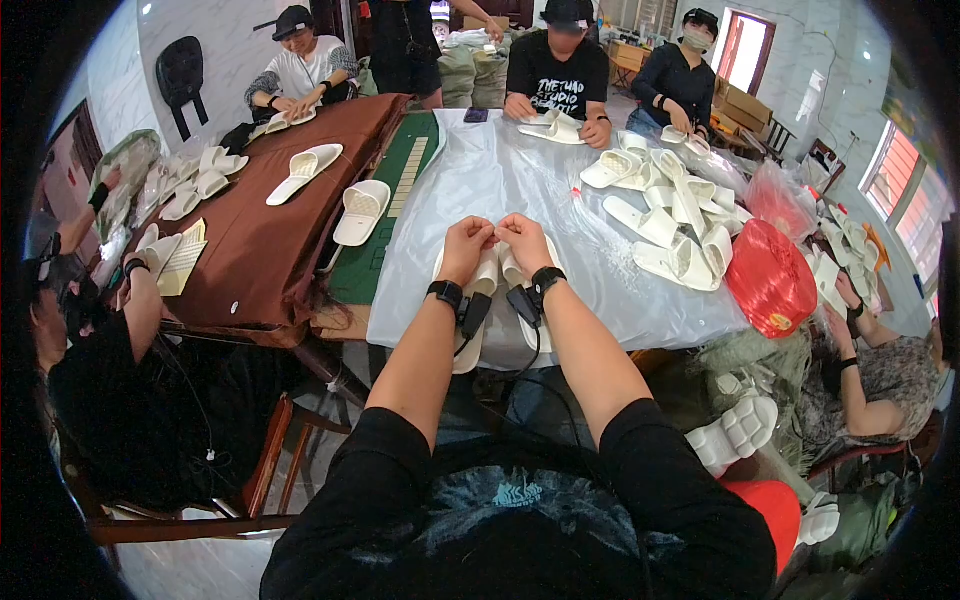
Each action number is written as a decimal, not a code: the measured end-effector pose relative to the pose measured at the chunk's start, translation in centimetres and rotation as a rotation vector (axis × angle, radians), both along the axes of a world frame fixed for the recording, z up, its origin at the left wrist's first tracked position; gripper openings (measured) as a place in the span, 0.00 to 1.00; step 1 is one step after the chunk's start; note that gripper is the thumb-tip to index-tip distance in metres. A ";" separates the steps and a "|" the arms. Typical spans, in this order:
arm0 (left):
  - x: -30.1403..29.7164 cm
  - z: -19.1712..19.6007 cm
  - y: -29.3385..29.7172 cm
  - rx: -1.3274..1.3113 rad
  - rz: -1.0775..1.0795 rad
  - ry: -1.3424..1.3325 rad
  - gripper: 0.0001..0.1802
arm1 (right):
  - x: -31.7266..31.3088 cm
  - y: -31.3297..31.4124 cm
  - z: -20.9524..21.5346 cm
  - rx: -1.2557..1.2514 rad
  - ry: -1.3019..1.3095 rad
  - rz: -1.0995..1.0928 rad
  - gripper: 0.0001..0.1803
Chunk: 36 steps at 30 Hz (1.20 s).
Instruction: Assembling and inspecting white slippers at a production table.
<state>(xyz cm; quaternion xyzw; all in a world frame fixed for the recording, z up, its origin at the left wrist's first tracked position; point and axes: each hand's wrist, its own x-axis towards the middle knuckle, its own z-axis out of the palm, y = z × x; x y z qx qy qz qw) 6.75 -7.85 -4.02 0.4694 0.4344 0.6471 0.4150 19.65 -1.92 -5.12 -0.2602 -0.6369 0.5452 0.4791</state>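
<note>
Both hands, left [468,243] and right [522,240], pinch paired slippers [487,290] at toes (sheet [480,180] slick): could slide off edge.

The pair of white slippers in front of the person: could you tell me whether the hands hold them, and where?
Both hands, left hand and right hand, grip the white slippers at their far ends; the rest lies on the plastic-covered table.

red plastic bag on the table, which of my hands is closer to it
Right. The right hand is on the side of the red plastic bag, with bare sheet between them. The left hand touches the right one, just beyond it, farther from the bag.
</note>
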 end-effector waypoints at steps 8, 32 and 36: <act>-0.4 -0.3 0.1 0.040 0.013 -0.034 0.04 | -0.4 -1.1 0.7 0.025 -0.011 -0.069 0.02; -0.2 -0.1 -0.1 0.025 -0.026 -0.014 0.04 | -0.2 -0.4 0.5 0.020 -0.027 0.004 0.02; 0.1 0.3 0.0 0.025 0.016 0.012 0.04 | 0.1 -0.5 0.9 0.047 -0.001 -0.032 0.05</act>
